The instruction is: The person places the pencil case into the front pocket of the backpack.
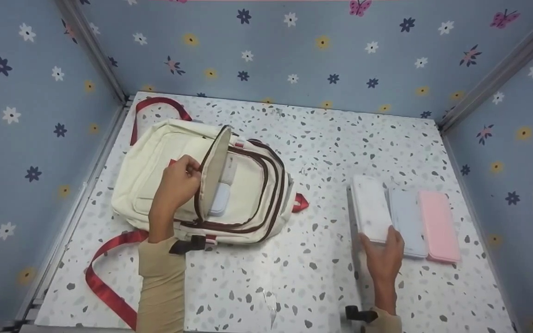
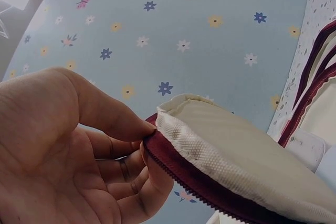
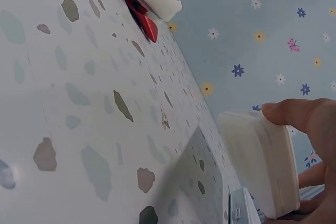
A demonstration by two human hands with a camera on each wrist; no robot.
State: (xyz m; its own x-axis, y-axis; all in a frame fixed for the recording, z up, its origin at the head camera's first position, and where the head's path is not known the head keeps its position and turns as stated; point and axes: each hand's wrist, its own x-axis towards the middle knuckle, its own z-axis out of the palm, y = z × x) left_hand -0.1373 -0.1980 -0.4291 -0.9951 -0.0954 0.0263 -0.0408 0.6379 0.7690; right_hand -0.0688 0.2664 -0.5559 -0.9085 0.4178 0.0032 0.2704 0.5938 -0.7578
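Note:
A cream backpack [image 1: 155, 148] with maroon zips lies on its back on the left of the table. My left hand [image 1: 178, 182] pinches the zipped edge of its front pocket flap [image 2: 210, 150] between thumb and fingers, folding the flap back. Inside the pocket lie a light blue case [image 1: 220, 200] and a whitish case [image 1: 229, 170]. At the right, my right hand [image 1: 384, 254] grips the near end of a white oblong case [image 1: 370, 206], which is tilted up in the right wrist view. Beside it lie a light blue oblong case [image 1: 409, 224] and a pink one [image 1: 439, 225].
Red straps [image 1: 109, 296] trail from the backpack toward the near and far table edges, and a red loop [image 1: 300, 202] sticks out at its right. Flower-patterned panels [image 1: 285, 51] wall in the speckled table [image 1: 303, 277] at the back and both sides.

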